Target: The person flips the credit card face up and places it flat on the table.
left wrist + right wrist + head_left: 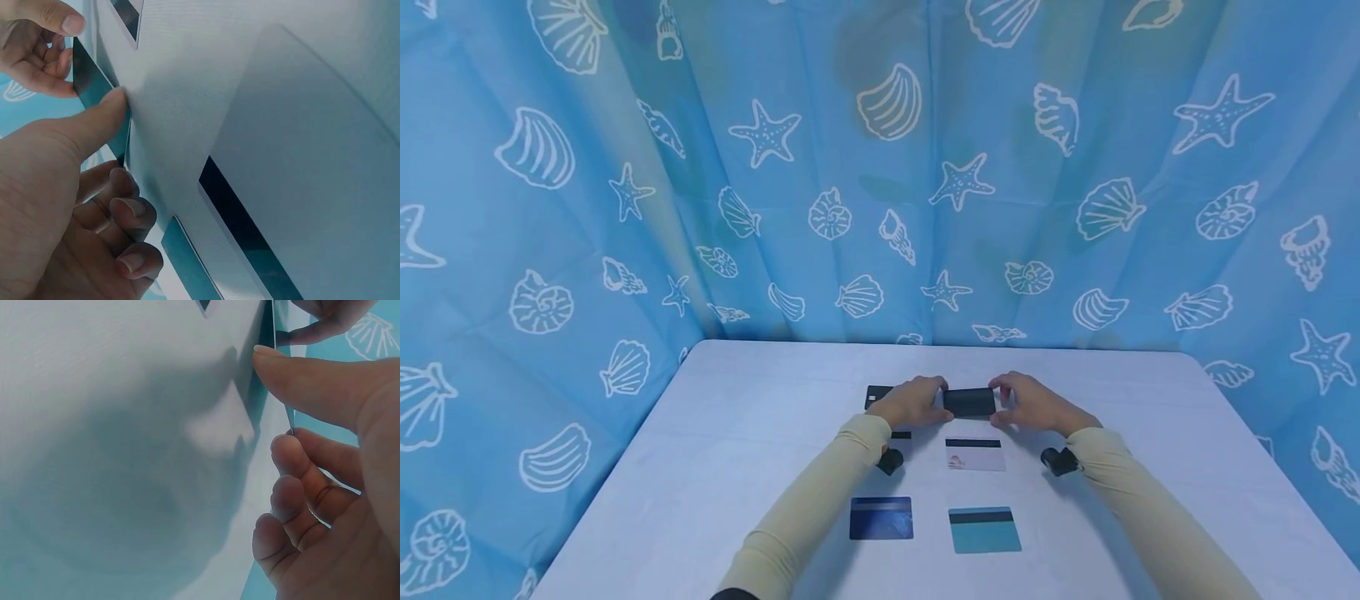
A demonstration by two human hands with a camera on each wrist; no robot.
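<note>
- Head view: a smooth white table (737, 467) with rounded far corners stands before a softly folded blue curtain (827, 167), printed with white line-drawn shells and starfish.
- Same view, far part of the table: the left hand (916, 400) and right hand (1030, 404), in cream sleeves (812, 496), pinch a thin, dark rectangular card (969, 402) by its two short ends.
- Around them: a black chip card (876, 394), partly covered by the left hand; a pale striped card (975, 455) nearer the person; a glossy blue card (882, 518) and a flat teal card (985, 530) nearest, side by side.
- Left wrist view: the held card slants, sheen on its face; the left thumb presses it, other fingers loosely curled.
- Right wrist view: the card shows nearly edge-on, thin and straight, between right thumb and fingers; a soft shadow spreads over the white surface.
</note>
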